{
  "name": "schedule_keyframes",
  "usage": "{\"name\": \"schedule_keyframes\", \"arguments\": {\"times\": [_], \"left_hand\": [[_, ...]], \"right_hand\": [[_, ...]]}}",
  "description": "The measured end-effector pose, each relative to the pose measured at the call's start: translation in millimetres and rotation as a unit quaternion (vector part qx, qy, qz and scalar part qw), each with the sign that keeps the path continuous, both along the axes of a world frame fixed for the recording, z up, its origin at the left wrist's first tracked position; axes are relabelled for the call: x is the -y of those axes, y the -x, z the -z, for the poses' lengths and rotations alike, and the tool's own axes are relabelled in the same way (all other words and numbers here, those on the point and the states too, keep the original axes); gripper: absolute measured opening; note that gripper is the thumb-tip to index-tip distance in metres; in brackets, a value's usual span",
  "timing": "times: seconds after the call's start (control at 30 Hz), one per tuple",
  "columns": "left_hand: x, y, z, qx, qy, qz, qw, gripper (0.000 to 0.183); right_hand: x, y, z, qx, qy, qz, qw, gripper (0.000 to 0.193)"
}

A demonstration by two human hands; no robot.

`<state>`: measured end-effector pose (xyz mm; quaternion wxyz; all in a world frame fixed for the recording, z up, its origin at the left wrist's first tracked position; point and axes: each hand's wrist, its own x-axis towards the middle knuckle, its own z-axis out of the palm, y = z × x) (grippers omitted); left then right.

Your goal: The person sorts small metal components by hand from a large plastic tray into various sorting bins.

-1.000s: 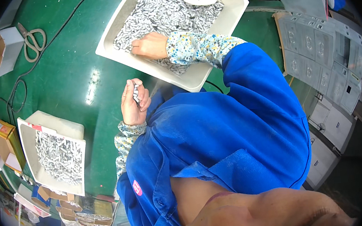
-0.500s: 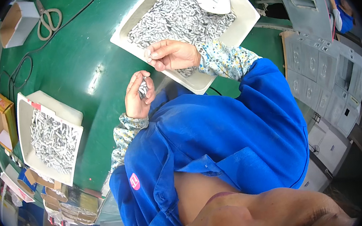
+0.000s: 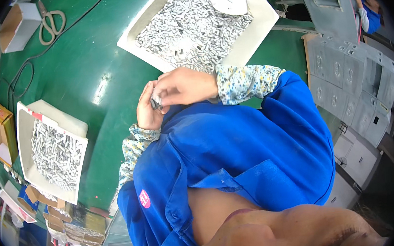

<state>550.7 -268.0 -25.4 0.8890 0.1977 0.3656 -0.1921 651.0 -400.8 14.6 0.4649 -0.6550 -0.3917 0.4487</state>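
My left hand [image 3: 147,112] is curled around several small silvery metal parts [image 3: 156,101], just in front of my blue jacket. Over its palm lies my right hand [image 3: 188,87], its fingers bent in and touching the parts there. Whatever sits between the right fingertips is hidden. Beyond my hands, a large off-white tray [image 3: 128,40] holds a thick layer of similar small metal cylinders [image 3: 176,27]. On that heap rests a round white disc [image 3: 228,0] with a dark slot.
At the left stands a second white tray [image 3: 25,153] with more small metal pieces [image 3: 56,153]. Scissors [image 3: 49,24] and a black cable [image 3: 69,30] lie on the green table [image 3: 99,47]. An open carton [image 3: 19,26] is beside the scissors. A co-worker [image 3: 368,9] appears at far right.
My right hand has come down from the large tray's near edge to my left hand, and its fingers now meet the parts there. The left hand has barely moved.
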Motion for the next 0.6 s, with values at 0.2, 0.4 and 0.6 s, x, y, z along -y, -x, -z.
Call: {"name": "schedule_keyframes", "arguments": {"times": [0.2,0.4,0.6], "left_hand": [[-3.9,4.9,6.4,0.045,0.021,0.028,0.998,0.024],[-5.2,-2.1,0.7,0.098,0.045,0.038,0.993,0.026],[-6.4,-1.0,1.2,0.089,0.021,0.023,0.996,0.026]], "right_hand": [[23.6,-46.7,22.3,0.177,0.121,0.097,0.972,0.011],[47.9,-77.9,92.5,0.460,0.173,-0.015,0.871,0.005],[45.5,-75.3,95.3,0.486,0.145,-0.069,0.859,0.004]]}}
